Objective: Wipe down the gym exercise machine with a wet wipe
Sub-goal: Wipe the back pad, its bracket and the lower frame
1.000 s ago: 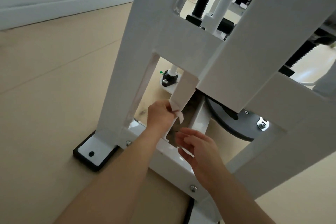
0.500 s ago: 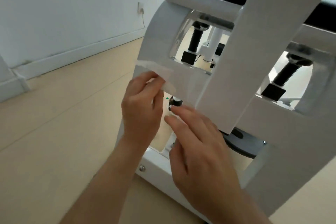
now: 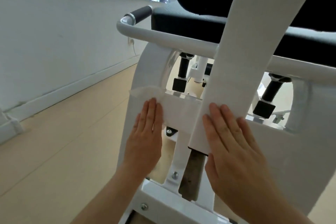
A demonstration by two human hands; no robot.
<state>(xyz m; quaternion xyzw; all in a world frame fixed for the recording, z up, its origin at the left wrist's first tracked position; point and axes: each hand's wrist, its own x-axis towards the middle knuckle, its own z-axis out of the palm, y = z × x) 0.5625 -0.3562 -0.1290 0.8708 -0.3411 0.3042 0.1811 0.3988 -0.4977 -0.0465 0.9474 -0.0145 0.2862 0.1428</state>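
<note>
The white steel frame of the gym machine [image 3: 183, 112] fills the centre and right of the head view, with a black seat pad [image 3: 185, 23] on top. My left hand [image 3: 145, 138] lies flat with straight fingers on the frame's left upright, pressing a white wet wipe [image 3: 145, 93] whose upper edge shows above my fingertips. My right hand [image 3: 234, 143] lies flat with fingers spread on the slanted white bar [image 3: 227, 71] and the crosspiece beside it, holding nothing.
A white handle tube with a black grip [image 3: 141, 14] juts left below the seat. Two black threaded rods with square feet [image 3: 181, 76] hang behind the frame. A white wall and skirting board [image 3: 60, 91] run along the left; tan floor [image 3: 54, 151] lies beneath.
Both hands rose from the base of the frame to the crosspiece. My left hand went from pinching the wipe to pressing it flat; my right hand flattened onto the slanted bar.
</note>
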